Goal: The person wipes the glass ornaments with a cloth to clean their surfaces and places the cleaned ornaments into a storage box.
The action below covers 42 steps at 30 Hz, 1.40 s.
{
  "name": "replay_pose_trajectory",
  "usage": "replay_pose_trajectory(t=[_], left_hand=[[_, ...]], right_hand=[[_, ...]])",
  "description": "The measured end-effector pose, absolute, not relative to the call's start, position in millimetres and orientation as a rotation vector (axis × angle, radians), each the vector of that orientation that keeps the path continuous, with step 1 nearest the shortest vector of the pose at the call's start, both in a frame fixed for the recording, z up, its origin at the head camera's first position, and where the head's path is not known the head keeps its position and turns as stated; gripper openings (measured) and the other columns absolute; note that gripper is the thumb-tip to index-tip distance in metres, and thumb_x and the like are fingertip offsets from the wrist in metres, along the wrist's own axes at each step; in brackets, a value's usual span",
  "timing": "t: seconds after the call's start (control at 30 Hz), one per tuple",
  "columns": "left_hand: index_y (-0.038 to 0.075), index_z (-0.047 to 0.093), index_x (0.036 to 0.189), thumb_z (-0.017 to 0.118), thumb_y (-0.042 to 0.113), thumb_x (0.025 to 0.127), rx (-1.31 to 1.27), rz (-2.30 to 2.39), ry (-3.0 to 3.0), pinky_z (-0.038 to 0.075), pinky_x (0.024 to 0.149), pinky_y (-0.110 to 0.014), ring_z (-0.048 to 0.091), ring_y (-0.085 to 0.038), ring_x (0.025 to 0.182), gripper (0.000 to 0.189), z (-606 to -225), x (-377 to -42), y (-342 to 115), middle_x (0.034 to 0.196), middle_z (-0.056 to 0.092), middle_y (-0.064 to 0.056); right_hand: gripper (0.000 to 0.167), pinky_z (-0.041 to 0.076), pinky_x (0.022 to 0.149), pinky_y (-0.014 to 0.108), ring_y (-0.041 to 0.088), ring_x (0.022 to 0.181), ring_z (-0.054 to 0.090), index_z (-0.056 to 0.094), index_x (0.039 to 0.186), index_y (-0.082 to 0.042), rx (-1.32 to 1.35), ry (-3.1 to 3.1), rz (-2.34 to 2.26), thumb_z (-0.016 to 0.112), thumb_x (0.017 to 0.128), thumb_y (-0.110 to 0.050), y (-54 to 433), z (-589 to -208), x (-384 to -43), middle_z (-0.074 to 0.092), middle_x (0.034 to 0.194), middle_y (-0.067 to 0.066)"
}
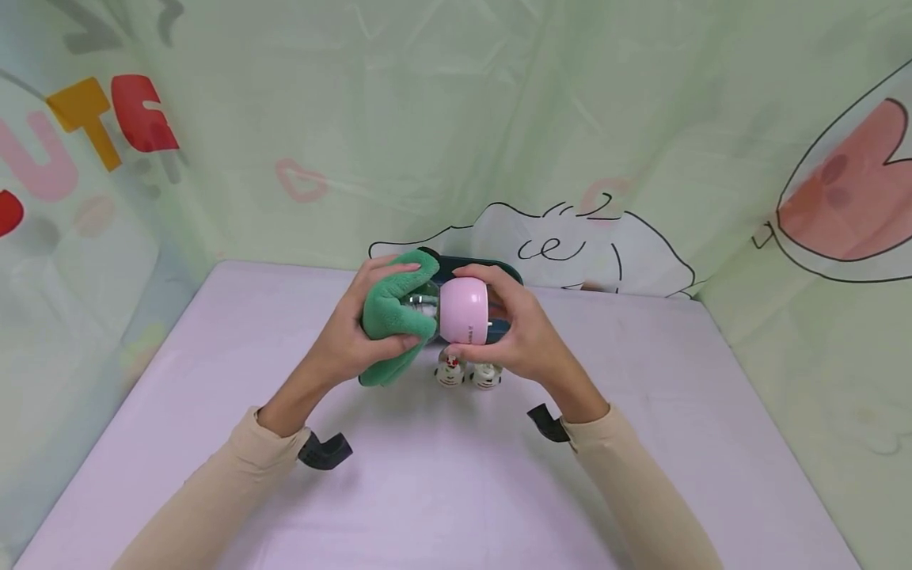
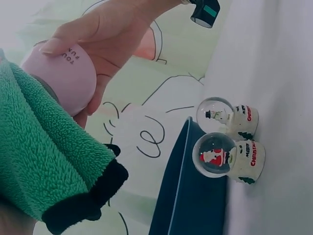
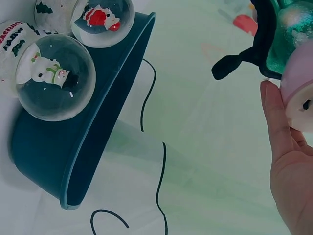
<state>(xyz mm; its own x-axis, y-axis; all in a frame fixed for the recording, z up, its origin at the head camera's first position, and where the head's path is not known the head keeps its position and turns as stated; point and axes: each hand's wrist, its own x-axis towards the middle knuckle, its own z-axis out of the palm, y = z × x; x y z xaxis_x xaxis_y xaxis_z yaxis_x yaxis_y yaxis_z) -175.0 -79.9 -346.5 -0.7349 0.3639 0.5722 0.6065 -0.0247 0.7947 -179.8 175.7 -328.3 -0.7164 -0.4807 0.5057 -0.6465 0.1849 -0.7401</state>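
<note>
Broadly, a pale green printed curtain point(image 1: 427, 119) hangs behind a table under a lilac cloth point(image 1: 442, 499). Near the table's far edge sits a dark blue tub point(image 2: 203, 196), its mouth upward.

Above and in front of the tub, the left hand point(image 1: 351, 328) grips a fluffy green towel point(image 1: 388, 317) with black edging, fingers over its top and thumb across the near side. The right hand point(image 1: 518, 321) holds a pink-based globe point(image 1: 463, 311) between thumb and fingers, the thumb on the near side of the base.

That globe is raised off the table and lies on its side, its long axis running roughly level from left to right. Its clear dome points left into the folded towel, which covers much of it; the underside of the base faces right, toward the right palm.

Smallest are two snow globes, one with a red-clad figure point(image 2: 214, 156), the other with a snowman point(image 2: 218, 115), standing upright side by side just before the tub.
</note>
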Motion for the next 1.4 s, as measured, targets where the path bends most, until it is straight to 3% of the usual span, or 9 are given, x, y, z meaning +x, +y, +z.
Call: replay_pose_trajectory(t=[0.37, 0.53, 0.83, 1.2, 1.4], left_hand=[[0.014, 0.053, 0.145, 0.081, 0.007, 0.078, -1.023, -1.834, -2.044, 0.042, 0.103, -0.047, 0.049, -0.023, 0.129, 0.073, -343.5, -175.7, -80.1, 0.147, 0.044, 0.0], [0.017, 0.053, 0.145, 0.079, 0.007, 0.079, -0.98, -1.849, -2.075, 0.042, 0.101, -0.049, 0.05, -0.022, 0.125, 0.071, -344.0, -175.6, -80.6, 0.145, 0.046, 0.002], [0.026, 0.053, 0.145, 0.078, 0.011, 0.084, -0.846, -1.937, -2.17, 0.05, 0.092, -0.046, 0.055, -0.022, 0.115, 0.067, -342.5, -176.6, -80.8, 0.136, 0.048, 0.001], [0.031, 0.051, 0.146, 0.077, 0.016, 0.087, -0.797, -1.984, -2.23, 0.052, 0.091, -0.048, 0.057, -0.023, 0.116, 0.066, -343.9, -176.3, -79.1, 0.137, 0.048, 0.003], [0.033, 0.041, 0.151, 0.077, 0.015, 0.087, -0.828, -2.023, -2.183, 0.052, 0.089, -0.042, 0.056, -0.025, 0.116, 0.075, -344.8, -175.4, -77.7, 0.14, 0.049, 0.0]], right_hand=[[0.087, 0.058, 0.088, 0.034, 0.021, 0.12, 0.056, 0.055, 0.137, -0.008, 1.201, -2.194, 1.25, 0.099, 0.062, -0.011, 175.6, -328.3, -180.0, 0.056, 0.133, 0.008], [0.084, 0.058, 0.09, 0.034, 0.023, 0.121, 0.057, 0.055, 0.135, -0.007, 1.258, -2.138, 1.18, 0.098, 0.063, -0.013, 174.8, -331.0, -182.3, 0.054, 0.132, 0.011], [0.073, 0.054, 0.096, 0.036, 0.025, 0.119, 0.059, 0.057, 0.134, -0.01, 1.251, -2.106, 0.932, 0.092, 0.074, -0.029, 173.9, -330.6, -182.4, 0.055, 0.131, 0.014], [0.075, 0.059, 0.086, 0.04, 0.028, 0.108, 0.064, 0.059, 0.132, -0.013, 1.251, -2.086, 0.719, 0.096, 0.068, -0.027, 173.7, -329.2, -178.8, 0.055, 0.132, 0.016], [0.073, 0.059, 0.088, 0.04, 0.026, 0.112, 0.063, 0.06, 0.13, -0.012, 1.238, -2.049, 0.735, 0.095, 0.068, -0.029, 173.5, -327.6, -179.5, 0.057, 0.128, 0.015]])
